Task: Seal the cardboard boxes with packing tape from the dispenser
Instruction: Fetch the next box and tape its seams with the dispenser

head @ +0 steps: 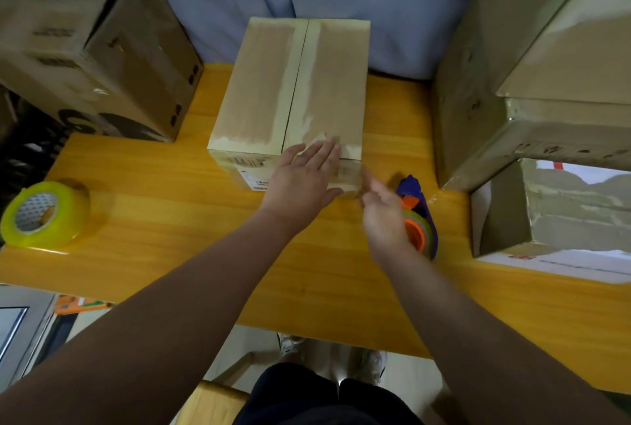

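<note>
A closed cardboard box [293, 90] stands in the middle of the yellow wooden table [164, 206], its top flaps meeting along a centre seam. My left hand [302, 182] lies flat with straight fingers against the box's near top edge. My right hand [384, 216] hovers just right of the box's near corner, fingers loosely extended and blurred, holding nothing I can make out. A purple and orange tape dispenser [418, 216] lies on the table right beside that hand, partly hidden by it.
A spare roll of yellowish tape [44, 214] sits at the table's left edge. A large box [85, 49] stands at the back left. Stacked boxes [532, 66] fill the right side, with an open box [560, 216] below them. A blue curtain hangs behind.
</note>
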`<state>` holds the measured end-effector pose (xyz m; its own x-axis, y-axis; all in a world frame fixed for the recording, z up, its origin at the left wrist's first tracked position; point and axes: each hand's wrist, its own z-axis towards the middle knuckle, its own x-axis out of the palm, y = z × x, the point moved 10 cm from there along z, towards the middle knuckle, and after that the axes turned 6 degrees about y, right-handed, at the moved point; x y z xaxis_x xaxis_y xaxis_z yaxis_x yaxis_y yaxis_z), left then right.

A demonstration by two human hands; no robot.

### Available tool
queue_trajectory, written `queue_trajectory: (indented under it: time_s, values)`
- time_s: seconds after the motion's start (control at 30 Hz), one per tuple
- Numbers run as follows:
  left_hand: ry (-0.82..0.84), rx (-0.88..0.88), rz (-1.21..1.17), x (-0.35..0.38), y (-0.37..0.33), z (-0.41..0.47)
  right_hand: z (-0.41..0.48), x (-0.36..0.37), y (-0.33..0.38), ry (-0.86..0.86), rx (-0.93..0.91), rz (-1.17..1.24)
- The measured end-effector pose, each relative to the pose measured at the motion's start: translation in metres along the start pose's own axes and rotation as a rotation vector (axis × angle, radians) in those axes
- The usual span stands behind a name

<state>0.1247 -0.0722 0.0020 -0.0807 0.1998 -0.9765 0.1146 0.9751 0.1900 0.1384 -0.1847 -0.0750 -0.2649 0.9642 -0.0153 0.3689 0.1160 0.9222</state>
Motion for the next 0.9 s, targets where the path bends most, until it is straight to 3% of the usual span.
queue_trajectory:
  time_s: [0.13,0.23,0.33,0.5,0.7,0.9]
  values:
    - [0.005,0.020,0.019,0.001,0.000,0.001,0.009,0.016,-0.007,0.178,-0.032,-0.169]
    - [0.008,0.042,0.023,0.002,0.000,0.001,0.013,0.003,0.007,0.241,-0.082,-0.523]
    - [-0.007,0.066,-0.016,0.002,0.006,0.002,0.018,-0.013,0.044,0.208,-0.303,-0.841]
    - [-0.132,0.133,-0.091,0.002,0.012,0.001,0.028,0.012,0.064,0.406,-0.592,-1.149]
    - [-0.241,0.188,-0.141,-0.001,0.015,-0.001,0.036,0.023,0.072,0.336,-0.695,-1.131]
    - [-0.277,0.195,-0.196,0.001,0.017,0.000,0.042,0.029,0.064,0.133,-0.779,-1.279]
